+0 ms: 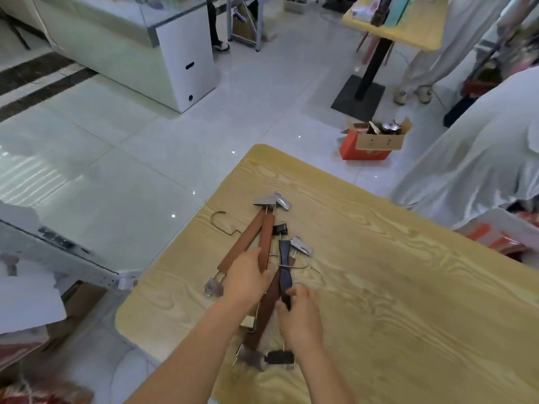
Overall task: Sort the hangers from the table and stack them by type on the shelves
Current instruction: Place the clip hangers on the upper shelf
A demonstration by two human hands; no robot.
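Observation:
A small heap of clip hangers lies near the left edge of the light wooden table (393, 272). Two have reddish-brown wooden bars (248, 240) with metal clips at the far end. A dark navy hanger (284, 258) lies beside them, and a darker brown one (267, 310) runs under my hands. My left hand (243, 279) grips the lower end of a reddish-brown bar. My right hand (300, 313) pinches the near end of the navy hanger. A wire hook (223, 223) sticks out to the left.
A white glass display counter (163, 53) stands across the tiled floor. An open cardboard box (376, 138) sits on the floor beyond the table. A second wooden table on a black pedestal (373, 62) is at the back. White cloth-covered furniture (481, 158) is at right. Boxes lie at lower left.

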